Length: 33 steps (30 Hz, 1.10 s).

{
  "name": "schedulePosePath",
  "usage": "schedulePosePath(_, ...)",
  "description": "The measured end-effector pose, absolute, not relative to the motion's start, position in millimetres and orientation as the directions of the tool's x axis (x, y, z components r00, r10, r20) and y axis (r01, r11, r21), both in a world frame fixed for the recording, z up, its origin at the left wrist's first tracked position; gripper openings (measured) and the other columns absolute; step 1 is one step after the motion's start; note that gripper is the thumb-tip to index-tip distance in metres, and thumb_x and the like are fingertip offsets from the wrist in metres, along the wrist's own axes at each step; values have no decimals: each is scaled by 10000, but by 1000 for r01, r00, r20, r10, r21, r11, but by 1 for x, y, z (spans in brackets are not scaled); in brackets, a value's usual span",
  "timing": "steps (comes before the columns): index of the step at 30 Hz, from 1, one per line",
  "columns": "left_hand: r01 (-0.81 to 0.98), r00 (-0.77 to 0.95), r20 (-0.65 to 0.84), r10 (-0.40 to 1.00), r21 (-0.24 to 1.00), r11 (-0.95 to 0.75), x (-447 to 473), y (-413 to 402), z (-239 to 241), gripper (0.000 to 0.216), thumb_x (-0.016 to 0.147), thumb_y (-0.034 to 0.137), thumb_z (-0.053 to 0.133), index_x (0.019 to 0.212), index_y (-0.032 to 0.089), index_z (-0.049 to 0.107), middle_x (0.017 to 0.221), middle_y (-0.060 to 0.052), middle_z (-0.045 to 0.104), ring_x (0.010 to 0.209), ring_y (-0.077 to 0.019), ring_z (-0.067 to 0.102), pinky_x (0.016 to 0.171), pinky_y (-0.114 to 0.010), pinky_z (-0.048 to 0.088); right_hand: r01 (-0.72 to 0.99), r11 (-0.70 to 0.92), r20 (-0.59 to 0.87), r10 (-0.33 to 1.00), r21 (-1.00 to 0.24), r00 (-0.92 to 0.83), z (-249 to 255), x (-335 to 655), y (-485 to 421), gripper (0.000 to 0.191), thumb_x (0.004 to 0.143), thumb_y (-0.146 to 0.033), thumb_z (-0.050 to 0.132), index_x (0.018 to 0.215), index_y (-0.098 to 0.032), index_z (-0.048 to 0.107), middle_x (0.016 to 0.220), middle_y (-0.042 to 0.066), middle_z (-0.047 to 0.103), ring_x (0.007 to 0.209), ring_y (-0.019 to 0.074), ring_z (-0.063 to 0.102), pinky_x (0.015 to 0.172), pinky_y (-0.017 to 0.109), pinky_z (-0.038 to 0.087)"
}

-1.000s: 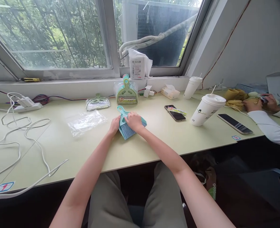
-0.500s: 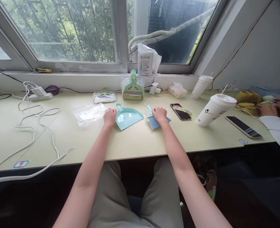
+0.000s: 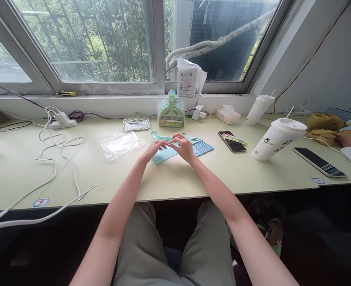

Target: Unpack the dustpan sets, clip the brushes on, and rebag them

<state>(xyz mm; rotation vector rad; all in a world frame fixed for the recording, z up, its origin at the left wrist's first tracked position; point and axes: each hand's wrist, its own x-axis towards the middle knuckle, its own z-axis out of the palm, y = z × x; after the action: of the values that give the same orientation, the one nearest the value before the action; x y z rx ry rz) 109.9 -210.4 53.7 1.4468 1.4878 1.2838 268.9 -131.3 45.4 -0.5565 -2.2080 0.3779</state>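
Both my hands hover over the middle of the pale green desk [image 3: 193, 178]. My left hand [image 3: 154, 147] and my right hand [image 3: 183, 145] have loosely stretched fingers, and their tips almost meet. Neither hand grips anything. Under them lies a teal dustpan [image 3: 161, 155], its handle pointing to the window. A small brush with blue bristles [image 3: 203, 147] lies just right of my right hand, its teal handle running behind my fingers. An empty clear plastic bag [image 3: 120, 143] lies left of the dustpan.
Wrapped green dustpan sets sit behind: one flat [image 3: 136, 124], a stack upright [image 3: 171, 114]. To the right are a phone [image 3: 234, 142], two lidded cups [image 3: 278, 139], a second phone [image 3: 320, 162] and a co-worker's hand [image 3: 348, 139] on yellow cloth. White cables [image 3: 59, 159] trail across the left.
The brush was lifted out of the dustpan and set down to its right. Both hands then let go and came together above the dustpan. The camera shifted slightly left.
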Motion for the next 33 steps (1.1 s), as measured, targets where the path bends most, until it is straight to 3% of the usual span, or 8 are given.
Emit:
schedulePosePath(14, 128, -111, 119, 987, 986, -104, 108, -214, 54, 414, 792, 518, 561, 873, 146, 724, 987, -116, 685, 903, -203, 606, 873, -341, 426, 295, 874, 674, 485, -386, -557, 48, 274, -134, 285, 940, -414, 467, 846, -213, 646, 1008, 44, 601, 751, 124, 568, 629, 238, 385)
schedulePosePath(24, 152, -150, 121, 981, 984, -98, 96, -222, 61, 488, 825, 540, 492, 985, 147, 733, 1167, -138, 663, 986, -226, 596, 922, -361, 429, 172, 815, 647, 551, -554, -526, 48, 276, -124, 239, 865, -454, 582, 920, -261, 713, 1035, 36, 630, 789, 137, 611, 615, 246, 469)
schedulePosePath(33, 135, -88, 76, 993, 989, -64, 99, -220, 58, 473, 826, 541, 496, 977, 161, 734, 1152, -135, 673, 978, -218, 604, 942, -364, 419, 197, 823, 639, 544, -533, -544, 42, 273, -123, 225, 882, -420, 564, 882, -278, 739, 993, 36, 653, 827, 149, 622, 627, 253, 479)
